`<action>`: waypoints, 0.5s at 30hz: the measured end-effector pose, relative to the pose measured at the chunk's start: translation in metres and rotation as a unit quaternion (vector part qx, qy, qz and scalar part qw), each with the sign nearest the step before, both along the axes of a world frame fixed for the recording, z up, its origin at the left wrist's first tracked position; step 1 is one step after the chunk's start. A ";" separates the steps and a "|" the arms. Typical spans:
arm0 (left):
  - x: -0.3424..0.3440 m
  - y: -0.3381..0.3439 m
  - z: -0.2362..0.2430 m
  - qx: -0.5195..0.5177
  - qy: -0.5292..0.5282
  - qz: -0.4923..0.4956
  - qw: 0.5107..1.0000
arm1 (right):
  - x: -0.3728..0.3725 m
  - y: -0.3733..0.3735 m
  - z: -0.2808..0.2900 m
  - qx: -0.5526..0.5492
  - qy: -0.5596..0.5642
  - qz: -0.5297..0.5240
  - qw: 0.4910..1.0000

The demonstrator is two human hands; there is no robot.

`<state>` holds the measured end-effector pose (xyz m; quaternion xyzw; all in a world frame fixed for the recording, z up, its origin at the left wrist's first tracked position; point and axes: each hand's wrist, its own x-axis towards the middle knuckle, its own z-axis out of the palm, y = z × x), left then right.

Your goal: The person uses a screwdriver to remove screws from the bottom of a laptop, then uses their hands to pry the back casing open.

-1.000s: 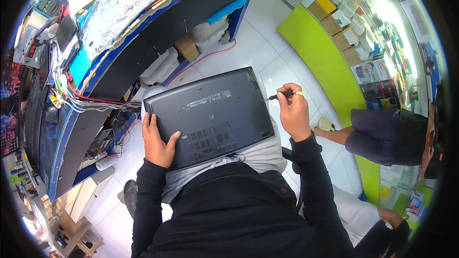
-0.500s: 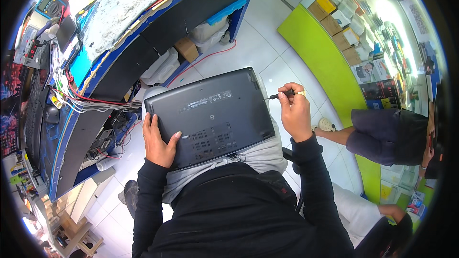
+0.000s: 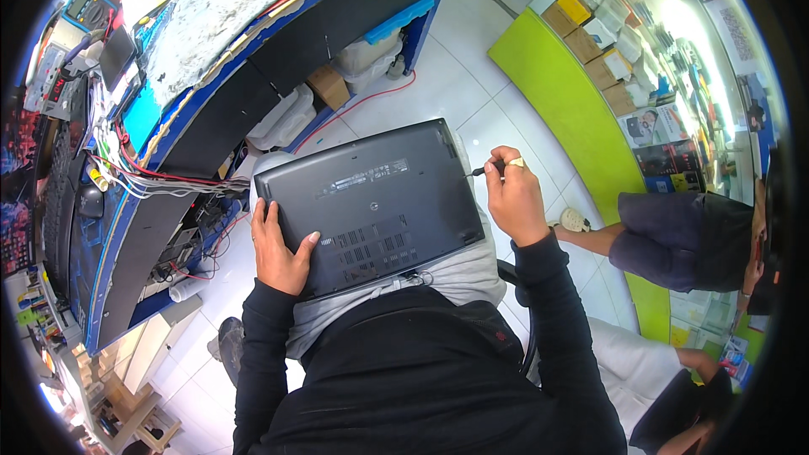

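A black laptop lies bottom side up across my lap, its vents and label showing. My left hand rests on its left edge, thumb stretched over the bottom cover and the fingers apart. At the right edge, my right hand pinches the dark handle of a screwdriver. The driver lies nearly level, its thin shaft pointing left, with the tip at the laptop's right edge. Whether the tip touches the case or a screw is too small to tell.
A dark workbench with cables and tools stands on the left. Beneath it sit plastic bins and a cardboard box. To the right is a green display case. One person in dark shorts stands there; another sits at lower right.
My right hand has shifted very slightly left with the screwdriver, and its fingers have turned a little around the handle. The seated person at lower right has moved an arm. The laptop stays put.
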<state>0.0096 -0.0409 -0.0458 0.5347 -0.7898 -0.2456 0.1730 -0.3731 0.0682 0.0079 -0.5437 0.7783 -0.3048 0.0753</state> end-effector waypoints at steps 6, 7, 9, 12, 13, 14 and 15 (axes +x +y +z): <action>0.001 0.000 0.003 0.016 0.003 -0.002 1.000 | -0.005 -0.003 0.010 0.030 0.092 0.072 0.993; 0.001 -0.001 0.003 0.015 0.006 -0.002 1.000 | -0.006 -0.005 0.011 -0.017 0.057 0.098 0.993; 0.000 -0.001 0.003 0.017 0.004 -0.001 1.000 | -0.010 -0.010 0.013 0.060 0.081 0.044 0.994; 0.000 -0.001 0.004 0.017 0.002 -0.003 1.000 | -0.010 -0.013 0.013 0.073 0.030 0.032 0.996; 0.001 -0.001 0.004 0.018 0.004 -0.004 1.000 | -0.009 -0.013 0.013 0.023 -0.057 0.071 0.996; 0.001 -0.001 0.004 0.020 0.000 -0.002 1.000 | -0.007 -0.013 0.012 0.020 -0.051 0.073 0.996; 0.001 -0.001 0.003 0.017 0.002 -0.003 1.000 | -0.007 -0.013 0.011 0.086 -0.030 0.012 0.996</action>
